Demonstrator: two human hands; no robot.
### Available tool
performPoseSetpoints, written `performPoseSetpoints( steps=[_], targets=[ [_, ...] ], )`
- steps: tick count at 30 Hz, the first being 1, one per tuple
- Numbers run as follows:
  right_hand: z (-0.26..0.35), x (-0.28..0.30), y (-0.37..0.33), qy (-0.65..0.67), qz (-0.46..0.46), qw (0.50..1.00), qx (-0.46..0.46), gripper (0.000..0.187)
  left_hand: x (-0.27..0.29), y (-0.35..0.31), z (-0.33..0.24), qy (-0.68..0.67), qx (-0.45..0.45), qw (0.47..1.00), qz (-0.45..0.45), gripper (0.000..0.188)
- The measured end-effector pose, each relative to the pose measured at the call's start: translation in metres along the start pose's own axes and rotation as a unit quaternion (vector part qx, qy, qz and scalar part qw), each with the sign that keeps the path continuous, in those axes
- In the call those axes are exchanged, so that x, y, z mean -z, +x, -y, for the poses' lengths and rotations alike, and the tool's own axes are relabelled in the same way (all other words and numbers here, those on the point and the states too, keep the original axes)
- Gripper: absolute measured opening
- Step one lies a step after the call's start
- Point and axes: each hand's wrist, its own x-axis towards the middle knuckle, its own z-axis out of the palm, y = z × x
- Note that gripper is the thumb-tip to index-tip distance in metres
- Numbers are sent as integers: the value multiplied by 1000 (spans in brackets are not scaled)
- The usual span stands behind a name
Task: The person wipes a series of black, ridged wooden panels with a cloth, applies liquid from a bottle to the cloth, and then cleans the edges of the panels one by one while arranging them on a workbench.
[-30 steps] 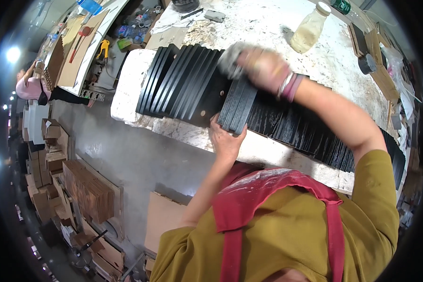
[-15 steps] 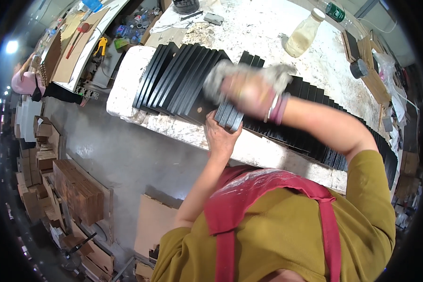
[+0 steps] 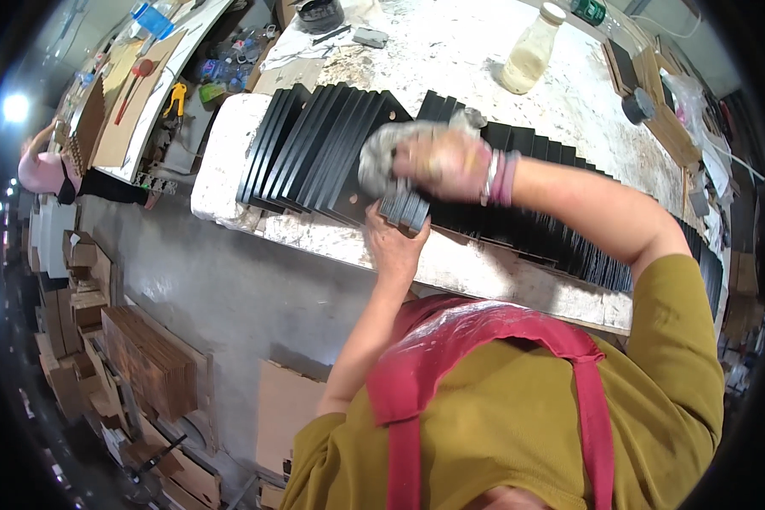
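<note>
My left hand [image 3: 394, 248] is closed around the near end of a small bundle of flat black pieces with greyish edges [image 3: 405, 211]. A whitish, stained rag [image 3: 379, 158] is bunched in my right hand [image 3: 447, 163], which presses over the far part of that bundle and hides much of it. Motion slightly blurs the right hand. Black boards [image 3: 319, 153] lean in an overlapping row just left of my hands. A longer row of black boards [image 3: 561, 212] fans out to the right under my right forearm.
All of this lies on a stained white worktable [image 3: 433, 59]. A white padded block [image 3: 223, 161] ends the row at left. Farther back are a glass bottle of cloudy liquid [image 3: 531, 55] and a black tub [image 3: 320, 14]. Another person [image 3: 53, 174] works at the far left; cardboard [image 3: 149, 361] stands on the floor.
My right hand with the rag has shifted a little left and nearer along the bundle. My left hand keeps its hold, having moved only slightly. The whole view has tilted a little.
</note>
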Motion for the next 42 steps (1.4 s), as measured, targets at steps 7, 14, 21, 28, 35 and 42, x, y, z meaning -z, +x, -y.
performPoseSetpoints(
  steps=[7, 14, 21, 28, 35, 42],
  targets=[
    [8, -38, -3, 24, -44, 998, 24, 17, 8, 7, -13, 28, -37, 999, 28, 75],
    [-99, 39, -34, -155, 64, 929, -329, 23, 0, -1, -14, 10, 36, 999, 26, 80],
    [-84, 122, -150, -165, -57, 911, -372, 26, 31, -24, -23, -91, -7, 996, 3, 95],
    [-80, 128, -295, -2, -71, 867, -493, 36, 6, -62, -78, 23, -214, 957, 196, 114],
    [-55, 121, -295, 42, -63, 867, -492, 32, -41, -28, -95, 119, -312, 929, 158, 102],
    [-57, 123, -283, 18, -67, 868, -492, 30, -30, -20, -86, -22, -221, 971, 92, 85]
  ],
)
